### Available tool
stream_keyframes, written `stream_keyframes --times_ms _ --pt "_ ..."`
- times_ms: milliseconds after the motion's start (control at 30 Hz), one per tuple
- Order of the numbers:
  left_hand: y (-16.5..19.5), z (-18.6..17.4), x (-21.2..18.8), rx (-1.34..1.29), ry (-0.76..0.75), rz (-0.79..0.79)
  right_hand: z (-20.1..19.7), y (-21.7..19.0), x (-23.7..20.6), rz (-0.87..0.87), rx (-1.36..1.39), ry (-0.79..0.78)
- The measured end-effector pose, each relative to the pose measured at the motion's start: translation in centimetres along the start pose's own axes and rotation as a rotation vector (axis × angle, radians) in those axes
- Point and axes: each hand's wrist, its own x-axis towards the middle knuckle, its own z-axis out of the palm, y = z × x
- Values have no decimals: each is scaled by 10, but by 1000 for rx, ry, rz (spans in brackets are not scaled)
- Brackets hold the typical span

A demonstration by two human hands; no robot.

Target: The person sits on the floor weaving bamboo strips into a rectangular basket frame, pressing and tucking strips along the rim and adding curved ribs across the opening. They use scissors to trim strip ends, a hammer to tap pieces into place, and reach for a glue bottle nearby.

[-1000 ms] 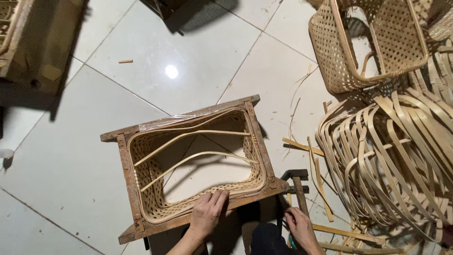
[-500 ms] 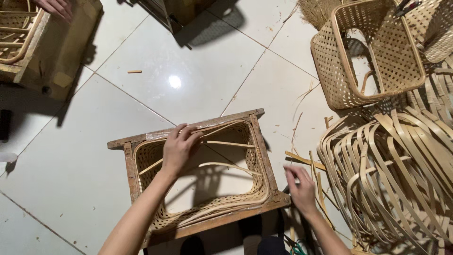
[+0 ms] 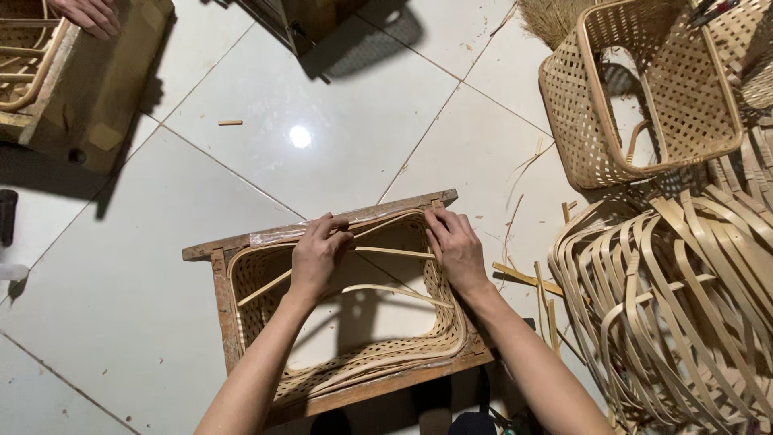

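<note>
Pressing the basket rim [image 3: 403, 221] in the wooden frame [image 3: 221, 298], both grips clamp it beside bamboo strips [image 3: 676, 298].

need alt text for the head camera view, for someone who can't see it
Seen from above, a person's left hand and right hand press on the far rim of a woven basket sitting inside a wooden frame on a tiled floor. A finished basket and a heap of bamboo strips lie to the right.

Bright overhead light, glare spot on glossy floor tiles [image 3: 299, 136], hard shadows, sharp focus.
</note>
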Motion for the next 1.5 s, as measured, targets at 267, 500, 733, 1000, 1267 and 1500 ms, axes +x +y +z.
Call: stream_keyframes --times_ms 267,500,733,1000,1267,1500 --pt "-10 6 2 -42 -122 -87 24 11 -4 -66 -190 -89" --pt "-4 4 -4 -16 -120 -66 14 -7 -10 -62 -307 -182" --pt "11 -10 -38 -166 -68 -132 -20 1 -21 -29 90 -182" --pt "69 1 -126 137 -176 183 -41 -15 -122 -54 215 -78" --pt "72 27 -147 191 -223 79 -43 -13 -137 -96 32 -144" --pt "120 1 -211 -49 -358 90 -53 31 -188 358 370 -66"
